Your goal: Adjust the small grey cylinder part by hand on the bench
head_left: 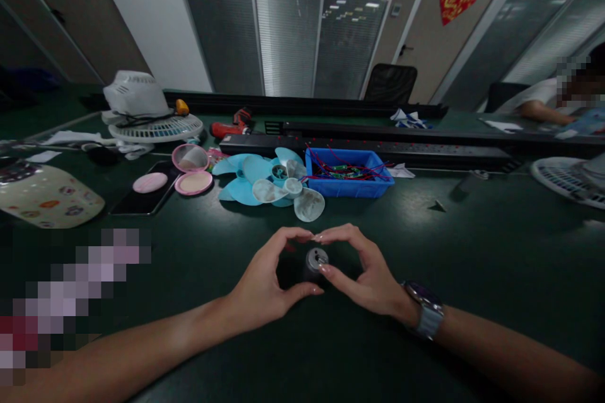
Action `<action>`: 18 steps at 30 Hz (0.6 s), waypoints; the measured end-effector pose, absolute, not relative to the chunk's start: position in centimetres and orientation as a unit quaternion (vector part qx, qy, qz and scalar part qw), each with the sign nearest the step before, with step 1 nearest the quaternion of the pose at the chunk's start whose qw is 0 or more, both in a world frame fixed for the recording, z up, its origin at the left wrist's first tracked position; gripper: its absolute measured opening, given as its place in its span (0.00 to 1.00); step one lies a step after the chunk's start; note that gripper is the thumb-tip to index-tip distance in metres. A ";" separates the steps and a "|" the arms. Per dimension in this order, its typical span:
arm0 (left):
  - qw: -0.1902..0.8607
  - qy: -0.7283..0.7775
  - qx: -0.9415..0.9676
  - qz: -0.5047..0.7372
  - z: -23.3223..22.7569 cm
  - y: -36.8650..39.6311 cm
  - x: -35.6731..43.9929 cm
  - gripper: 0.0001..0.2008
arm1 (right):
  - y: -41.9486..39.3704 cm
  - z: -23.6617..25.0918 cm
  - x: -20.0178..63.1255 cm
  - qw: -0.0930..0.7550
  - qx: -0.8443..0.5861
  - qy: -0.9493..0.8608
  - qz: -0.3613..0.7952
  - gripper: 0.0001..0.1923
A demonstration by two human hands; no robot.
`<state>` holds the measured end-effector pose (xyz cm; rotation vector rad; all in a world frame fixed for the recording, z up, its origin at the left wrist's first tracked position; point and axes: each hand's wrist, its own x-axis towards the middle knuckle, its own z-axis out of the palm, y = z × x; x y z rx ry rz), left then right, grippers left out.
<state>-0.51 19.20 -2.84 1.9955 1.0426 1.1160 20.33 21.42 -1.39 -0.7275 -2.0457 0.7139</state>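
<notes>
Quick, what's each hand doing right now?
Left hand: curled around the small motor, fingertips touching it.
Right hand: curled around the same motor from the other side, thumb on it.

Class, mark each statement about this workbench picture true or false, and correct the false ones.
1. Both hands, left and right, curl around a small motor. True.
2. The bin of wires is red. False: it is blue.
3. A watch is on the left wrist. False: it is on the right wrist.
4. Pale blue fan blades lie beyond the hands, left of the bin. True.
5. The red drill lies between the hands. False: it lies far back, near the white fan guard.
</notes>
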 end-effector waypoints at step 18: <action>0.390 0.398 0.737 0.383 -3.0 19.2 -0.2 0.26 | 21.0 -0.6 19.5 0.437 -0.322 -0.770 0.334 0.05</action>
